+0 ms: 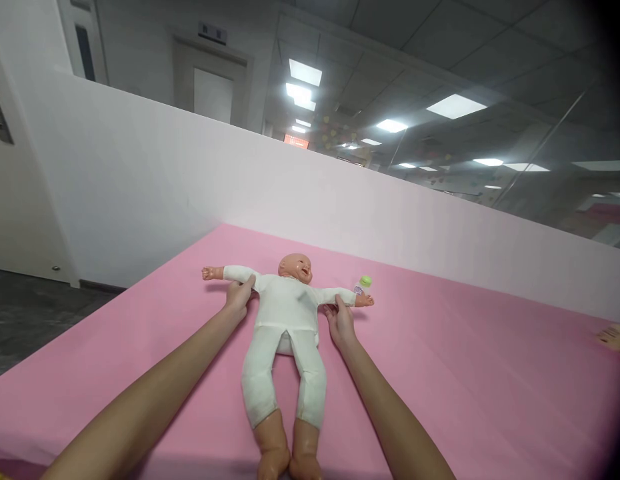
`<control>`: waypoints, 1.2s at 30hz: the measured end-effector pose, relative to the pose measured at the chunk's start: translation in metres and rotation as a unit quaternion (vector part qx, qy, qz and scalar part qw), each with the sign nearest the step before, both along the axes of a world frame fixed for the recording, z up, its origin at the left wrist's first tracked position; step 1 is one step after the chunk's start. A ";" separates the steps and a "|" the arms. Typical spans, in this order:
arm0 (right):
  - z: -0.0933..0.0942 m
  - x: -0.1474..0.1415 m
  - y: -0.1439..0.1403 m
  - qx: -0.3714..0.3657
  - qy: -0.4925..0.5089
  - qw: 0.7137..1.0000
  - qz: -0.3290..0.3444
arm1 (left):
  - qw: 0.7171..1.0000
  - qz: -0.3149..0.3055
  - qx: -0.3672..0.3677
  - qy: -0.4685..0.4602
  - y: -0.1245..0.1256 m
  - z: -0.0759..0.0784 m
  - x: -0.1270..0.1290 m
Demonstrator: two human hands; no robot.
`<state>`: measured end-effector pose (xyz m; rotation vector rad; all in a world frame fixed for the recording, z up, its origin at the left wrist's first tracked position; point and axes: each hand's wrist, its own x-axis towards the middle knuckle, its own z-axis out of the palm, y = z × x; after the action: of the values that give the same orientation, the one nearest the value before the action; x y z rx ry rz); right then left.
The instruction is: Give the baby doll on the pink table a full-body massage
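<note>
Between both hands [239, 297] [341, 322]: doll [287, 333].

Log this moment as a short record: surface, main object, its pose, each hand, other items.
surface: pink sheet along a white partition
main object: baby doll in white clothes
pose: on its back, arms spread, feet toward the camera
left hand: at the doll's arm near the shoulder, touching the sleeve
right hand: at the doll's other arm, touching the sleeve
other items: small bottle with green cap beside the doll's hand; unclear tan object at right edge
</note>
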<state>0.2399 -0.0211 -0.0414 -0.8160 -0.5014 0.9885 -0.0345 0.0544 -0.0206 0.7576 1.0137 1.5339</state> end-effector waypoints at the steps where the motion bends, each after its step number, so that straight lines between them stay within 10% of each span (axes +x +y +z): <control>1: 0.000 -0.001 0.000 0.000 -0.003 1.000 -0.002 | 1.000 -0.001 0.006 0.002 0.000 0.000 0.000; 14: 0.006 -0.020 -0.010 0.056 -0.207 0.976 -0.029 | 0.976 -0.047 0.151 0.147 -0.012 0.008 0.009; 25: 0.015 -0.024 -0.023 0.144 -0.488 0.860 -0.019 | 0.809 -0.022 0.350 0.472 -0.012 0.001 0.009; 29: 0.017 -0.021 -0.024 0.162 -0.539 0.826 -0.011 | 0.798 -0.032 0.360 0.482 -0.012 -0.001 0.008; 36: 0.032 -0.028 -0.034 0.175 -0.491 0.853 0.030 | 0.813 -0.055 0.355 0.457 -0.017 0.002 0.008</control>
<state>0.2117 -0.0547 -0.0096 -0.9362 -1.5483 0.4336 -0.0267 0.0371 -0.0182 2.1954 0.9940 1.4253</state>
